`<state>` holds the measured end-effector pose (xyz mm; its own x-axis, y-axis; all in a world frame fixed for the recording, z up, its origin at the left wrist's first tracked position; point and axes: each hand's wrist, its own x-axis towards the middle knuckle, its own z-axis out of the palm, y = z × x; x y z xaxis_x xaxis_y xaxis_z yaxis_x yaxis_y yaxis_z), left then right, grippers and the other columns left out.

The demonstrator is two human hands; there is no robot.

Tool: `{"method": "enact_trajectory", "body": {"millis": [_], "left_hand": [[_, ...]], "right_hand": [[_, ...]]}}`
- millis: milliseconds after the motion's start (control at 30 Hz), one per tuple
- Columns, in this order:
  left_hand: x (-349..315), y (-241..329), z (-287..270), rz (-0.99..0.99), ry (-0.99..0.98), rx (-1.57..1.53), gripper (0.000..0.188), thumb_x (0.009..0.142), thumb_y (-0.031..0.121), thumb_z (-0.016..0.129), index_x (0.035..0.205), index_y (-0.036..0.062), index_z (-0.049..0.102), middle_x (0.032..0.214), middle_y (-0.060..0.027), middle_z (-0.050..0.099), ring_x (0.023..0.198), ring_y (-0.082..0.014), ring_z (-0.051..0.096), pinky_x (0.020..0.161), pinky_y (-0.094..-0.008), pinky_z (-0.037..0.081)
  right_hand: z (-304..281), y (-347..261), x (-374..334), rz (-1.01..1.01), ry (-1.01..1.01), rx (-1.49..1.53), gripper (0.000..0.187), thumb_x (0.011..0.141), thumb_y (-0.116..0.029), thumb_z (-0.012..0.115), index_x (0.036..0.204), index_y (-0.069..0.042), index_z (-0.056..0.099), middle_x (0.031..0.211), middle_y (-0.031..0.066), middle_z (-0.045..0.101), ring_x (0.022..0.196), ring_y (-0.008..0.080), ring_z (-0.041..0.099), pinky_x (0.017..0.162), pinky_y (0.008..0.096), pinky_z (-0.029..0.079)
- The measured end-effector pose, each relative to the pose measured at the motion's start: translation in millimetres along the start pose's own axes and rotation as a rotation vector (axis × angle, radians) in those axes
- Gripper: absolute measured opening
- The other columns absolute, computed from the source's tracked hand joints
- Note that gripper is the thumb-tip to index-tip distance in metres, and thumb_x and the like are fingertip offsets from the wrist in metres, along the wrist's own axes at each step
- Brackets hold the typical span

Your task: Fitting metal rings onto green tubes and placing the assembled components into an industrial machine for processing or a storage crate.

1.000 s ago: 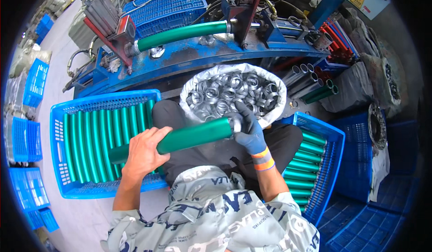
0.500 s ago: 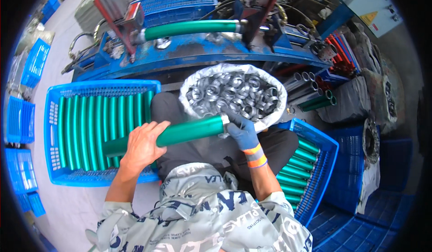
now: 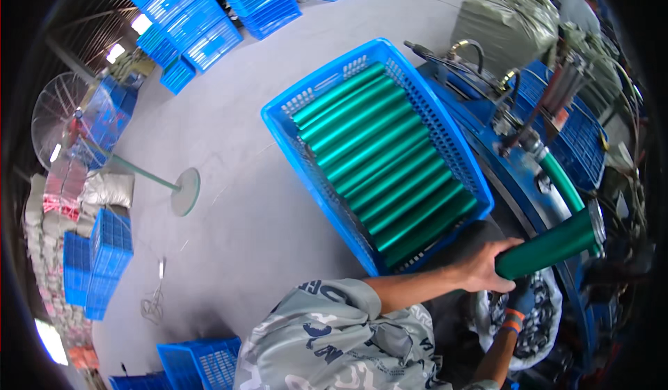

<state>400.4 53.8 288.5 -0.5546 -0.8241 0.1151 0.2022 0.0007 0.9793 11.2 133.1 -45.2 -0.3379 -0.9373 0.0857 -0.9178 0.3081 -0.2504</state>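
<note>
A green metal tube is in my left hand, whose fingers wrap round its near end. Its far end carries a silver ring and points up and to the right, toward the blue machine. My right hand, in a dark blue-grey glove with an orange band at the wrist, is below the tube, over a white-lined container of loose silver rings. The tube and my left hand partly cover it, so its fingers are hidden. Left of my hands, a blue crate holds several green tubes side by side.
A blue machine bench runs along the right, with another green tube clamped in it. On the grey floor stand a pedestal fan and blue crates at the left. More stacked blue crates stand farther back.
The view has swung left, bringing the full crate to the middle. My right hand has left the tube's ringed end and is down at the rings; my left hand still holds the tube.
</note>
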Motion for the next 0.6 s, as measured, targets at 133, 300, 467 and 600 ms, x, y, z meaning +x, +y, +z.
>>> {"method": "enact_trajectory", "body": {"millis": [133, 300, 467, 600], "left_hand": [[-5, -24, -4, 0.049, 0.084, -0.076, 0.087, 0.082, 0.01, 0.096, 0.161, 0.004, 0.06, 0.136, -0.0062, 0.075, 0.129, -0.0151, 0.067, 0.115, -0.0382, 0.055], [-7, -34, 12, 0.013, 0.132, -0.113, 0.085, 0.089, 0.015, 0.097, 0.164, 0.007, 0.058, 0.147, -0.0057, 0.067, 0.138, -0.0175, 0.061, 0.124, -0.0389, 0.046], [-18, -36, 14, -0.125, 0.265, -0.285, 0.059, 0.091, 0.015, 0.097, 0.142, 0.0087, 0.07, 0.131, -0.0036, 0.076, 0.121, -0.0188, 0.072, 0.11, -0.0411, 0.06], [-27, -45, 15, -0.03, 0.2, -0.202, 0.075, 0.087, 0.007, 0.095, 0.153, 0.0008, 0.059, 0.135, -0.0094, 0.072, 0.131, -0.0226, 0.069, 0.118, -0.0414, 0.053]], "right_hand": [[-7, -30, 27, 0.006, -0.129, -0.127, 0.038, 0.099, -0.061, 0.078, 0.118, -0.029, 0.087, 0.104, 0.0126, 0.087, 0.091, 0.0458, 0.082, 0.073, 0.059, 0.064], [13, 18, 15, 0.063, -0.203, 0.201, 0.043, 0.099, -0.055, 0.079, 0.127, -0.024, 0.088, 0.123, 0.014, 0.086, 0.109, 0.0406, 0.083, 0.089, 0.0557, 0.066], [14, 44, 2, 0.064, -0.075, -0.094, 0.035, 0.1, -0.044, 0.075, 0.117, -0.016, 0.086, 0.107, 0.0178, 0.086, 0.093, 0.043, 0.082, 0.083, 0.0564, 0.065], [-50, -20, -42, 0.007, 0.023, 0.175, 0.036, 0.089, -0.033, 0.087, 0.117, -0.012, 0.082, 0.102, 0.0228, 0.082, 0.096, 0.0495, 0.078, 0.089, 0.0594, 0.063]]}}
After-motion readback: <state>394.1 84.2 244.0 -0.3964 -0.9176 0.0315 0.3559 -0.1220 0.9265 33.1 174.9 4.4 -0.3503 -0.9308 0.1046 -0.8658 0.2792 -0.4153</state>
